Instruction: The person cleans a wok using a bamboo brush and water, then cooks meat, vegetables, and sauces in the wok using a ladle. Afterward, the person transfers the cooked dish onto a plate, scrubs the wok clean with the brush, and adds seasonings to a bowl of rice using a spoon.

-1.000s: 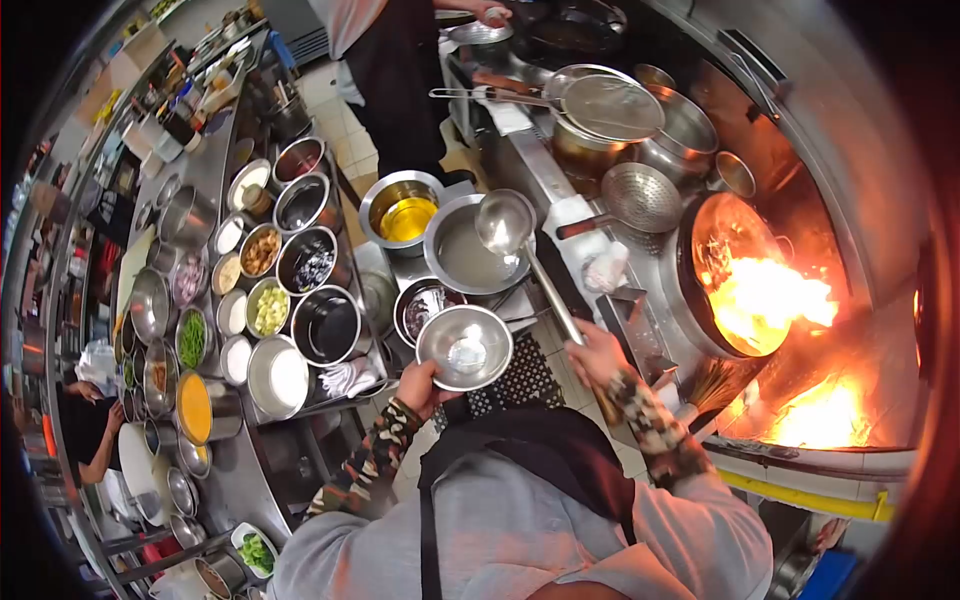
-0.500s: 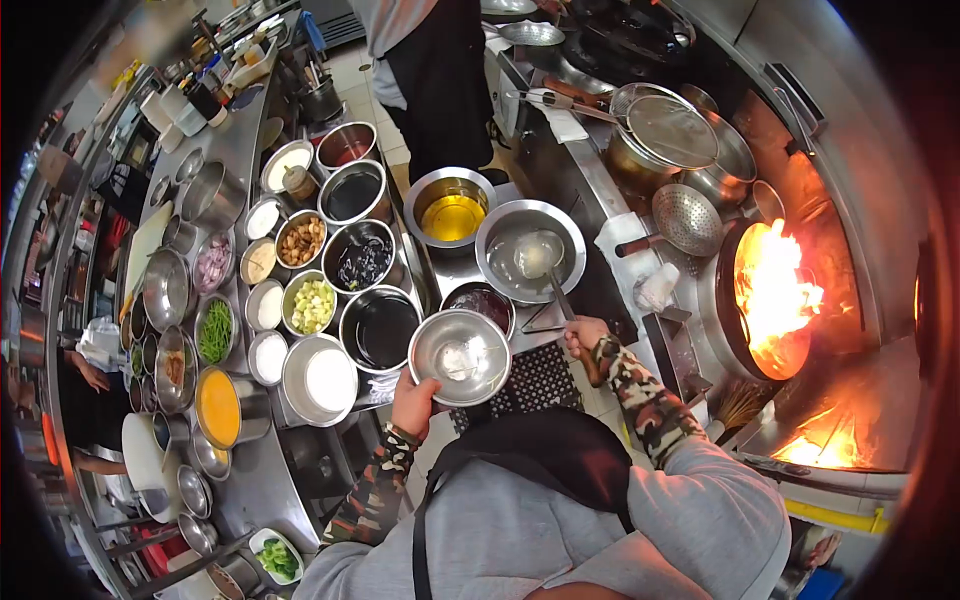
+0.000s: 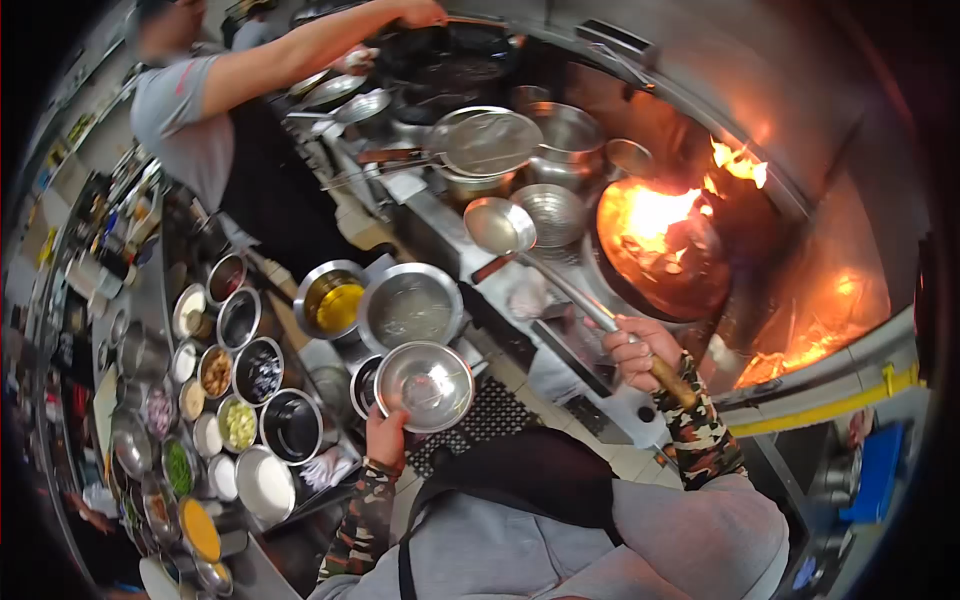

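Wears a grey top (image 3: 560,545), a black apron (image 3: 520,475) and camouflage sleeves (image 3: 708,435). Grasps the rim of a shiny round steel bowl (image 3: 425,388) with the left hand (image 3: 386,438), thumb over the edge. Has the right hand (image 3: 640,355) clenched around the handle of a long steel ladle with a wooden end (image 3: 575,290), angled up and away, with its round scoop near a perforated steel strainer (image 3: 553,215). Just beyond the bowl, overlaps in view a wide steel basin of cloudy liquid (image 3: 410,300), beside a steel pot of yellow oil (image 3: 336,303). To the left, crowds together steel tubs, including a white-filled tub (image 3: 266,483), a tub of pale green chunks (image 3: 238,425) and a tub of orange liquid (image 3: 200,530). To the right, blazes inside a dark round wok (image 3: 660,250). Farther off, reaches across toward blackened woks (image 3: 450,75) with a co-worker's bare arm (image 3: 310,50); bears reddish marking on the grey sleeve (image 3: 180,95), too blurred to read.
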The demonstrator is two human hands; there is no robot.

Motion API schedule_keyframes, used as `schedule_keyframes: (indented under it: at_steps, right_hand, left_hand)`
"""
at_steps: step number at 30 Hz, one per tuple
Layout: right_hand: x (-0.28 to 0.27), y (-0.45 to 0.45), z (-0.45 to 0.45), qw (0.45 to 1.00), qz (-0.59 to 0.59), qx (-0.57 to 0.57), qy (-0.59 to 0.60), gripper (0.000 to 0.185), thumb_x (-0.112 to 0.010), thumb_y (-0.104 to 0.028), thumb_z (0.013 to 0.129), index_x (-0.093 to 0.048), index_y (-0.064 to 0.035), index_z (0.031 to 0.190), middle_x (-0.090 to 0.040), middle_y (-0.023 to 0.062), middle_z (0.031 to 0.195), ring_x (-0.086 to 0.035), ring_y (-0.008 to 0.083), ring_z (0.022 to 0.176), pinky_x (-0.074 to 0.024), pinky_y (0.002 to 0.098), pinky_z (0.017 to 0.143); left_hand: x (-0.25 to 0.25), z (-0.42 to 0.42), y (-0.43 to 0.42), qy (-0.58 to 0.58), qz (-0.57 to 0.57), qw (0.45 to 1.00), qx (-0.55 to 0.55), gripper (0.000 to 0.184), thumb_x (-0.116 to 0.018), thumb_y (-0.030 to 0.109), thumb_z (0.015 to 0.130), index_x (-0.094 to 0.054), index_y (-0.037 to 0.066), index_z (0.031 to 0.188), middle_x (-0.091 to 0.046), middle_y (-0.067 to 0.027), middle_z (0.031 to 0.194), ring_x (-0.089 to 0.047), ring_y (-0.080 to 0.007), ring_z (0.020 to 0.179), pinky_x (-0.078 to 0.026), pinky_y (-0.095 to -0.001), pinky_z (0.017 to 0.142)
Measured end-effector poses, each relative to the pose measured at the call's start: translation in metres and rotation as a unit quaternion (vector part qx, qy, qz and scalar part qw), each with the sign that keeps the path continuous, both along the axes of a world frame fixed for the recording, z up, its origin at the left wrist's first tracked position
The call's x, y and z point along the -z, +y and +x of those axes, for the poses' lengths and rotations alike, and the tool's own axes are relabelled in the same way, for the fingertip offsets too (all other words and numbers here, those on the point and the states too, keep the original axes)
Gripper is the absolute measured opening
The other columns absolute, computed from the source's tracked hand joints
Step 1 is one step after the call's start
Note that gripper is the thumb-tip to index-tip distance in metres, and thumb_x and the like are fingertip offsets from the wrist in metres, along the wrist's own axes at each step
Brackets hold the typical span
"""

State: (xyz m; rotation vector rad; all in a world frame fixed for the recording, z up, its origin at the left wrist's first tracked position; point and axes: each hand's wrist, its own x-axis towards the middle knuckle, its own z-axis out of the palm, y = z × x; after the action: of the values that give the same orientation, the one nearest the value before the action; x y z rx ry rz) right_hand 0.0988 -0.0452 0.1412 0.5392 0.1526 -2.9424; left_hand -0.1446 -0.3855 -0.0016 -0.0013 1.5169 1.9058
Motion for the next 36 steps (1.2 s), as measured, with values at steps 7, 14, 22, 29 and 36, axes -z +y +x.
schedule_keyframes:
  at_steps: [7, 14, 22, 29, 36]
  right_hand:
    - [-0.013, 0.088, 0.102, 0.953, 0.249, 0.151, -0.089, 0.03, -0.05, -0.018, 0.094, -0.05, -0.0022, 0.119, -0.048, 0.0011, 0.073, -0.045, 0.0067, 0.049, -0.0389, 0.0233, 0.037]
    - [0.044, 0.131, 0.117, 0.269, 0.869, 0.087, -0.406, 0.055, -0.059, -0.009, 0.081, -0.045, -0.0143, 0.133, -0.059, 0.0282, 0.109, -0.056, 0.0444, 0.104, -0.0468, 0.0471, 0.086]
    - [0.022, 0.072, 0.11, 0.906, 0.371, 0.159, -0.126, 0.05, -0.047, -0.012, 0.096, -0.032, -0.0088, 0.143, -0.043, 0.0007, 0.07, -0.038, 0.0079, 0.042, -0.0319, 0.023, 0.032]
    - [0.037, -0.012, 0.019, 0.985, 0.151, -0.079, -0.038, 0.053, -0.044, -0.008, 0.092, -0.029, -0.0038, 0.142, -0.043, 0.0038, 0.073, -0.037, 0.0069, 0.039, -0.0359, 0.0226, 0.031]
    - [0.028, -0.09, -0.084, 0.971, 0.164, -0.162, -0.061, 0.049, -0.044, -0.009, 0.093, -0.033, -0.0054, 0.14, -0.04, 0.002, 0.069, -0.035, 0.0063, 0.038, -0.0319, 0.022, 0.03]
  left_hand:
    - [0.005, 0.046, 0.055, -0.025, -0.011, 0.995, 0.095, 0.045, -0.046, 0.002, 0.078, -0.046, 0.002, 0.124, -0.061, -0.0134, 0.104, -0.067, -0.0252, 0.081, -0.061, -0.0351, 0.055]
    - [0.012, 0.074, 0.053, -0.016, 0.009, 0.997, 0.07, 0.044, -0.048, 0.002, 0.079, -0.046, -0.001, 0.123, -0.061, -0.014, 0.104, -0.067, -0.0244, 0.08, -0.06, -0.0355, 0.062]
    - [-0.016, 0.083, -0.022, -0.11, 0.01, 0.99, -0.087, 0.046, -0.046, 0.003, 0.082, -0.046, 0.0, 0.128, -0.06, -0.0112, 0.109, -0.064, -0.0231, 0.092, -0.056, -0.0374, 0.076]
    - [-0.049, 0.064, -0.071, -0.046, 0.075, 0.98, -0.177, 0.046, -0.047, 0.0, 0.08, -0.045, 0.002, 0.126, -0.06, -0.0112, 0.105, -0.067, -0.0205, 0.081, -0.06, -0.033, 0.064]
    - [-0.052, 0.014, -0.231, -0.013, 0.05, 0.912, -0.408, 0.028, -0.047, 0.006, 0.081, -0.053, -0.003, 0.107, -0.062, -0.0087, 0.082, -0.062, -0.0162, 0.057, -0.049, -0.027, 0.045]
